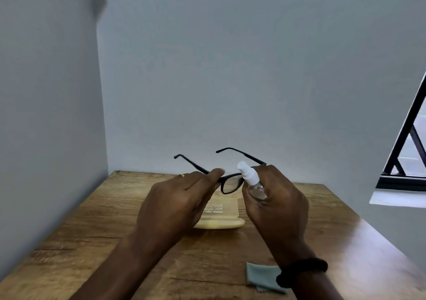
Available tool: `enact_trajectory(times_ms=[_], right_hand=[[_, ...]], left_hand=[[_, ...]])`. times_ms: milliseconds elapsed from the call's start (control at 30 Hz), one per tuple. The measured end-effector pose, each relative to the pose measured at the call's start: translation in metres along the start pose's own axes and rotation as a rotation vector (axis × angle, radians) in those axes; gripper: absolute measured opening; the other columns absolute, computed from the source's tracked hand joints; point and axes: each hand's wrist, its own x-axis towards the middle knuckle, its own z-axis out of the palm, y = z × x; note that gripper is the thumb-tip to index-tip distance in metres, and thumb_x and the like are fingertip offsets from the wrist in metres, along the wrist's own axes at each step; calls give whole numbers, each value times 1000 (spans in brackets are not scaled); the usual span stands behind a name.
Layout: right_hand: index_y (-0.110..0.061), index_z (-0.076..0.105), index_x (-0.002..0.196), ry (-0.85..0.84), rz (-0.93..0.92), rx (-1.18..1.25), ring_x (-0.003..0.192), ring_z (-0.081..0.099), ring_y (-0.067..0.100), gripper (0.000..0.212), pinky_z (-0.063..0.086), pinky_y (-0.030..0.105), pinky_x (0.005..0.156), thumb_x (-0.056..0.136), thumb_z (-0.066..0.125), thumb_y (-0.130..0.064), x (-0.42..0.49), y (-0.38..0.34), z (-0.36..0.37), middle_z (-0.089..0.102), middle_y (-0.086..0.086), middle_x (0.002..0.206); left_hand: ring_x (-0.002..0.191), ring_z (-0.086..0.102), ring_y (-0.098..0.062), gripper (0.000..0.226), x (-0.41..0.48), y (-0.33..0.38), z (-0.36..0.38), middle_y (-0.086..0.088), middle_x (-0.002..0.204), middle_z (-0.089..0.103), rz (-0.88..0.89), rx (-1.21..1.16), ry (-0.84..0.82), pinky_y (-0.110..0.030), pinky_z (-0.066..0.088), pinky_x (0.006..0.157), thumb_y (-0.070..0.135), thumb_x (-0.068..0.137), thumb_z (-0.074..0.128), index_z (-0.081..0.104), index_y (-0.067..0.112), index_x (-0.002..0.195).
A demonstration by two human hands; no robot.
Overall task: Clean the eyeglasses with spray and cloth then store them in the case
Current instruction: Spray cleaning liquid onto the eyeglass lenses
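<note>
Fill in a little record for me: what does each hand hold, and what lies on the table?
left hand: pinches the eyeglasses at one end of the frame, arms unfolded and pointing away
right hand: grips the spray bottle, white nozzle close to a lens
case: beige, on the wooden table below the hands, partly hidden
cloth: grey-green, flat on the table by the right wrist
stage: spraying; wiping and storing not yet done
</note>
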Motion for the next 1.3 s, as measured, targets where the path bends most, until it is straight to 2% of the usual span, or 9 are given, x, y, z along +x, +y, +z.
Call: enact_trajectory(times_ms=[67, 167, 267, 400, 533, 733, 833, 1000, 1300], right_hand=[[-22, 63, 80, 60, 53, 95, 58, 53, 15, 12, 42, 30, 49, 82, 73, -16, 4, 8, -3, 55, -10, 69], [-19, 64, 76, 109, 176, 382, 57, 54, 12, 18, 45, 31, 55, 85, 73, -5, 11, 15, -9, 60, -9, 66], [-23, 65, 80, 110, 300, 615, 54, 51, 6, 27, 40, 21, 56, 82, 74, 2, 15, 8, -13, 58, -9, 60], [-10, 66, 82, -5, 347, 834, 54, 52, 25, 18, 44, 31, 52, 82, 74, 6, 8, -9, -9, 59, 10, 61], [-2, 65, 85, -120, 379, 1029, 56, 57, 22, 21, 48, 35, 55, 77, 72, -21, 1, -24, -5, 63, 14, 68], [-4, 64, 86, -201, 426, 1102, 54, 56, 23, 27, 49, 36, 53, 77, 72, -28, -1, -29, -3, 63, 20, 71], [-11, 67, 85, -233, 442, 1155, 53, 54, 21, 8, 47, 36, 52, 80, 72, -14, -1, -30, -4, 64, 17, 71], [-19, 70, 81, -278, 514, 1223, 51, 53, 19, 7, 47, 31, 50, 78, 72, -13, 0, -32, -5, 64, 7, 67], [-8, 65, 88, -280, 656, 1273, 50, 51, 21, 13, 46, 32, 49, 84, 76, -13, -1, -27, -2, 54, 15, 63]], left_hand=[[61, 62, -7, 30, 1, 2, -3, 10, 80, 69, -25, -64, -4, -24, 49, 52, 31, 101, 57, 69, 21, 127], [58, 58, 4, 15, 1, 9, -6, 20, 74, 65, -248, -275, 69, -6, 38, 55, 37, 99, 55, 62, 27, 108], [59, 64, -5, 9, -3, 15, 3, 17, 69, 65, -483, -500, -8, -12, 42, 53, 37, 98, 61, 61, 29, 93], [58, 68, -9, 10, -9, 13, 23, 13, 86, 76, -818, -747, -199, -25, 53, 61, 27, 96, 66, 71, 30, 104], [58, 57, -11, 25, -6, 10, 25, 0, 95, 78, -1159, -1274, -124, -22, 40, 44, 23, 93, 68, 73, 18, 117], [63, 52, -8, 30, -5, 6, 28, 0, 97, 71, -1123, -1480, -147, -20, 36, 46, 25, 84, 71, 78, 18, 113], [64, 51, -8, 29, -7, 1, 29, 2, 91, 71, -1130, -1491, -134, -20, 34, 47, 23, 83, 72, 79, 15, 110], [63, 52, -10, 28, -9, -2, 31, 0, 82, 67, -1107, -1474, -122, -21, 36, 46, 23, 82, 73, 78, 12, 107], [54, 51, -7, 23, -2, -5, 23, 2, 64, 67, -1103, -1288, 3, -18, 36, 43, 24, 78, 73, 80, 12, 95]])
